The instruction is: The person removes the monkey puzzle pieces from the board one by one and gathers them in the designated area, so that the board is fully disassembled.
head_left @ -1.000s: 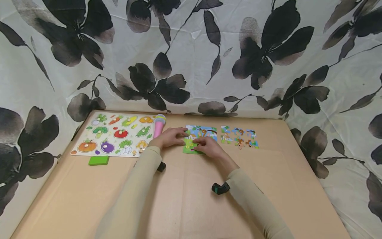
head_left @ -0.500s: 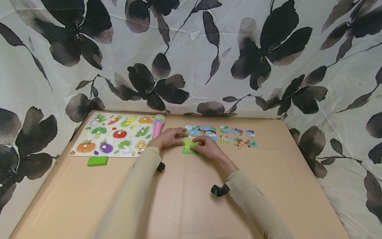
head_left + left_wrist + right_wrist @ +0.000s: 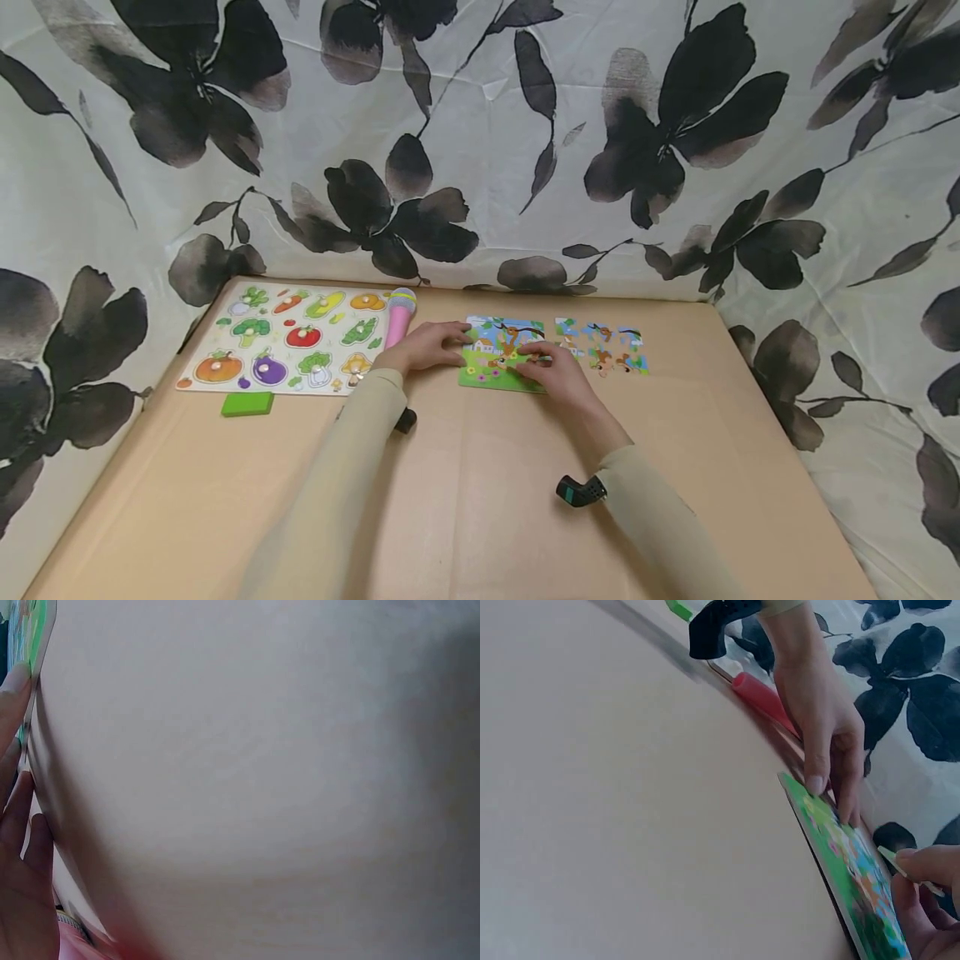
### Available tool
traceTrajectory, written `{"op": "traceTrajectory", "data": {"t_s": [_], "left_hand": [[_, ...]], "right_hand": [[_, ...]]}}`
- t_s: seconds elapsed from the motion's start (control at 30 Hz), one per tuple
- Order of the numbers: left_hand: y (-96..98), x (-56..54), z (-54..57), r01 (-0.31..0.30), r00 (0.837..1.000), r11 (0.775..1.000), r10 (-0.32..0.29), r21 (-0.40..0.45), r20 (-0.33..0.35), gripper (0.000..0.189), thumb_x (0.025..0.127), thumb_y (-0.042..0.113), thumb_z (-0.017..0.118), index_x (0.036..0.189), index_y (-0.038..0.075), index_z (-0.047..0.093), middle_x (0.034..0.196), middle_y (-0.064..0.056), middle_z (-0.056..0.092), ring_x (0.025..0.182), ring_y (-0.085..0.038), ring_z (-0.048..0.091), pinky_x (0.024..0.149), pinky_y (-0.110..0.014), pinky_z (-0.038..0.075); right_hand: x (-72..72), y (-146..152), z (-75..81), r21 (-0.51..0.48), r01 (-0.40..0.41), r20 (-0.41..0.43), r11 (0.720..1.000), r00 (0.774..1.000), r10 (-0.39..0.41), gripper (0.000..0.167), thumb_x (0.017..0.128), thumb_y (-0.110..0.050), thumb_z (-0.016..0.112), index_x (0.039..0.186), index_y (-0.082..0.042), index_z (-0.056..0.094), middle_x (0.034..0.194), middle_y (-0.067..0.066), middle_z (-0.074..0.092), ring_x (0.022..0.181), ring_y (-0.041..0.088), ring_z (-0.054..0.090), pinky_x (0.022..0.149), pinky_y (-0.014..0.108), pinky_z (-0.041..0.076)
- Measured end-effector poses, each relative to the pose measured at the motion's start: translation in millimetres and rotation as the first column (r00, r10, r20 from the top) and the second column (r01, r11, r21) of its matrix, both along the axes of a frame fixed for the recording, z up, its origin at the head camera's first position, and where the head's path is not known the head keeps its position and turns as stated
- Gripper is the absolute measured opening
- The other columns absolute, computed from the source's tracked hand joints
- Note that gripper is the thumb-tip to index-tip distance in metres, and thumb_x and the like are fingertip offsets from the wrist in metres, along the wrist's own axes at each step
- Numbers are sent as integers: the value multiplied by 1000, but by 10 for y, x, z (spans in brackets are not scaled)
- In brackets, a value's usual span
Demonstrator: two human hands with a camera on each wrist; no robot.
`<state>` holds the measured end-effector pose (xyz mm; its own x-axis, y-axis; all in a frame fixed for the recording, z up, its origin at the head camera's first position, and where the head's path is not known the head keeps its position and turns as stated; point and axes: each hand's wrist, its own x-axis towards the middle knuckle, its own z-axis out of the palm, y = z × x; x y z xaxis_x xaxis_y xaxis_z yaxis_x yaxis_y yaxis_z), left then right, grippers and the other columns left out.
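My left hand (image 3: 426, 347) touches the left edge of a colourful jigsaw board (image 3: 491, 380) with a monkey picture. In the right wrist view, its thumb and fingers rest along the board's edge (image 3: 814, 821), fairly straight. Over the board's right side, my right hand (image 3: 564, 373) pinches a thin, pale-edged puzzle piece (image 3: 888, 856) between thumb and finger, raised above the picture; its printed face cannot be made out. To the right of the board lie several loose puzzle pieces (image 3: 630, 336), one partly hidden behind the right hand.
A white vegetable puzzle board (image 3: 202, 337) lies to the left, with a pink toy microphone (image 3: 400, 317) at its right edge and a green block (image 3: 247, 404) in front. The tan table (image 3: 465, 492) meets a flowered cloth (image 3: 510, 217) at its back.
My right hand has moved right from the board's lower left to its right side, uncovering more of the picture. The left hand stays at the left edge.
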<state>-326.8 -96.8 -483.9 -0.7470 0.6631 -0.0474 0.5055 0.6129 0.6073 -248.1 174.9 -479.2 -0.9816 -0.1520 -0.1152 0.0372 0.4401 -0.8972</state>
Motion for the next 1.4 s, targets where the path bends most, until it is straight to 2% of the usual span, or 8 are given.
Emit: {"op": "traceTrajectory", "data": {"t_s": [0.13, 0.33, 0.63, 0.97, 1.2, 1.4], "left_hand": [[11, 1, 3, -3, 1000, 1000, 3, 1, 6, 46, 87, 24, 75, 130, 8, 64, 151, -6, 43, 143, -25, 31, 118, -40, 24], [20, -24, -12, -12, 1000, 1000, 12, 6, 9, 46, 87, 25, 76, 129, 9, 65, 151, -5, 44, 143, -24, 32, 118, -39, 23], [24, -41, -7, -16, 1000, 1000, 16, 12, 12, 47, 86, 25, 76, 129, 8, 65, 150, -5, 45, 143, -24, 32, 118, -39, 23], [10, -33, -6, -15, 1000, 1000, 15, 2, 14, 47, 87, 25, 76, 129, 8, 65, 151, -5, 44, 143, -24, 32, 118, -39, 23], [4, -25, -12, -12, 1000, 1000, 12, 5, 7, 47, 86, 25, 76, 128, 8, 65, 150, -6, 44, 143, -25, 32, 118, -40, 24], [2, -17, -11, -6, 1000, 1000, 6, -1, 1, 46, 86, 24, 76, 128, 8, 65, 150, -7, 45, 143, -26, 33, 118, -41, 24]], "right_hand": [[65, 186, -1, 13, 41, 61, 999, 997, -42, 33, 91, -21, 70, 121, -10, 65, 103, 9, 61, 86, 19, 64, 69, 33, 52], [151, 409, -11, 20, 38, 119, 999, 992, -40, 36, 93, -17, 67, 127, -5, 61, 102, 14, 66, 86, 21, 68, 76, 32, 57], [302, 600, 32, 168, -29, 82, 985, 997, 16, 34, 96, -14, 62, 129, -5, 60, 116, 16, 65, 92, 22, 64, 68, 32, 52], [244, 736, -30, 199, -10, 60, 980, 998, -2, 32, 96, -10, 62, 126, -2, 62, 108, 16, 66, 82, 22, 59, 62, 30, 49], [197, 723, -48, 302, -42, -47, 952, 997, 59, 27, 93, -8, 65, 119, -5, 68, 124, 15, 61, 103, 30, 60, 85, 42, 50], [168, 723, -97, 317, -56, -106, 947, 990, 94, 25, 90, -1, 65, 114, -2, 71, 126, 21, 60, 113, 39, 58, 92, 50, 50]]}}
